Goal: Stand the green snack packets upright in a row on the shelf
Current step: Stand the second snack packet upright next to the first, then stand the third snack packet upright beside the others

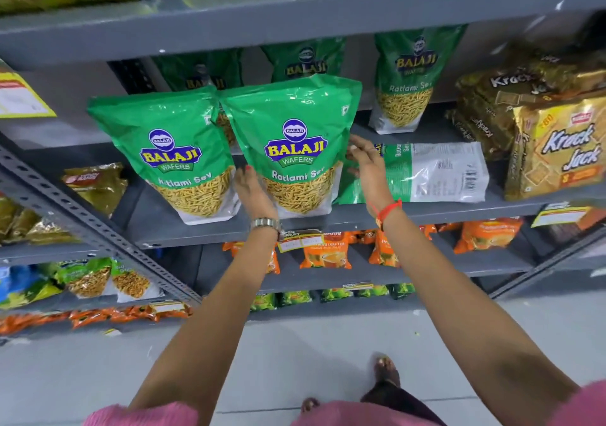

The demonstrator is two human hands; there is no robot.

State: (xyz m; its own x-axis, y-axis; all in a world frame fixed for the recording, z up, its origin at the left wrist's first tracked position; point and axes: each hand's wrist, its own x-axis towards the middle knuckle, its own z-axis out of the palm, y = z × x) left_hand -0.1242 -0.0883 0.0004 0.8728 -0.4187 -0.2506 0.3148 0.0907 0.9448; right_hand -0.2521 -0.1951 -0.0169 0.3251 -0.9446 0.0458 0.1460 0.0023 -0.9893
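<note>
**Clerk:** Item one, hands. Left hand [254, 192], fingers loosely spread and laid flat against the lower left face of the middle Ratlami Sev pouch [292, 145]; not clamped. Right hand [365, 160], fingertips together at that pouch's right edge, pinching or only steadying, could not tell.

**Checker:** And the pouch itself?

**Clerk:** Stood upright at the front edge of the grey steel shelf [360, 215], touching a second upright pouch [167, 150] on its left. Judged light, soft-walled, glossy film likely slippery; contents brittle, so no squeezing. Best held by both side seams low down, where the flat gusset base carried it.

**Checker:** Remaining stock?

**Clerk:** One fallen pouch [426, 173] lay flat on its face, back label up, just right of the right hand, still to be stood. Three more pouches upright along the back of the shelf, one at the right [410, 81] clearest.

**Checker:** Surface and surroundings?

**Clerk:** Painted metal, smooth, level. Krack Jack biscuit packs [554, 156] crowded the shelf's right end. Headroom under the shelf above looked tight. Orange tea packs [326, 251] on the shelf below.
</note>
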